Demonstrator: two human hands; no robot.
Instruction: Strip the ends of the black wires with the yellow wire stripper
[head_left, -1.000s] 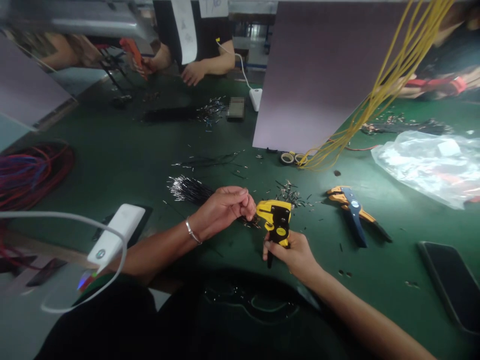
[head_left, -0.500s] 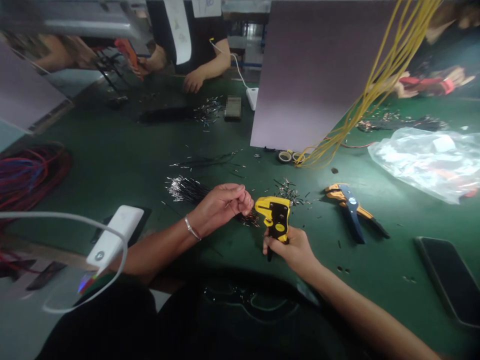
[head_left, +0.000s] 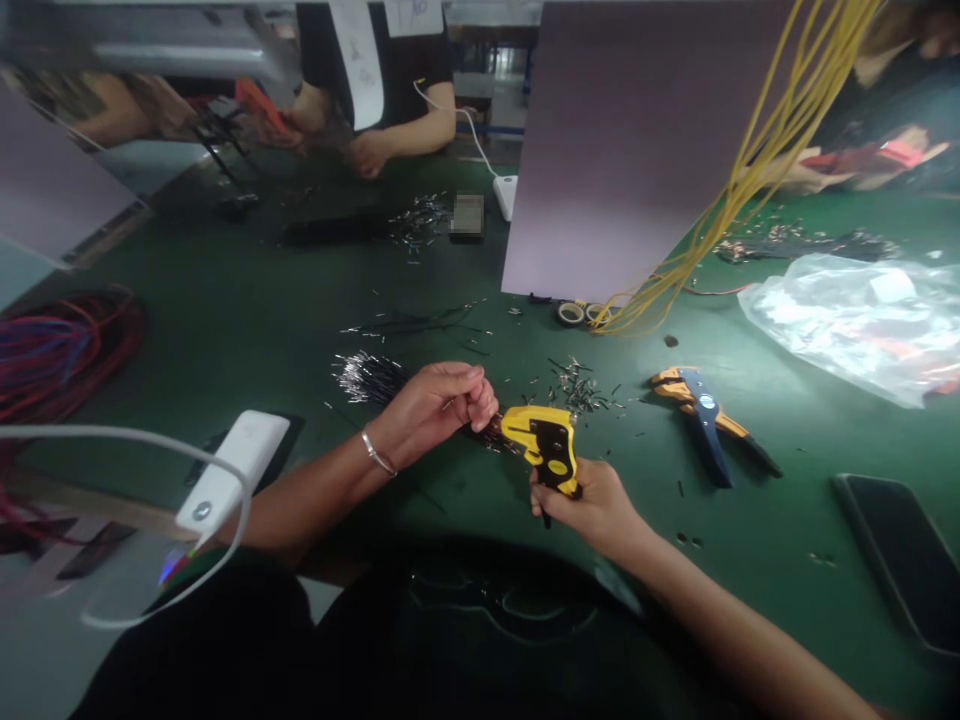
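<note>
My right hand (head_left: pixel 592 505) is wrapped round the handles of a yellow and black wire stripper (head_left: pixel 553 445). The tool's jaws point left, close to the fingertips of my left hand (head_left: pixel 450 405). Those fingers are pinched together, and whatever is between them is too small or hidden to make out. Beneath and behind my left hand lies a bundle of thin black wires (head_left: pixel 375 378) with pale shiny ends at the left. Coppery wire ends (head_left: pixel 491 432) of the bundle show under the fingers. Short cut scraps (head_left: pixel 577 385) are scattered just beyond the stripper.
A blue and orange wire stripper (head_left: pixel 705 408) and a phone (head_left: pixel 900 560) lie to the right. A white power bank (head_left: pixel 236 470) with a cable is at the left, near coiled red and blue wires (head_left: pixel 60 345). Beyond stand a grey panel (head_left: pixel 622 150), yellow wires (head_left: pixel 705 240) and co-workers.
The stripper in my right hand has tilted and moved slightly left and down. My left hand has shifted a little left. Across the table, a co-worker's hands have moved.
</note>
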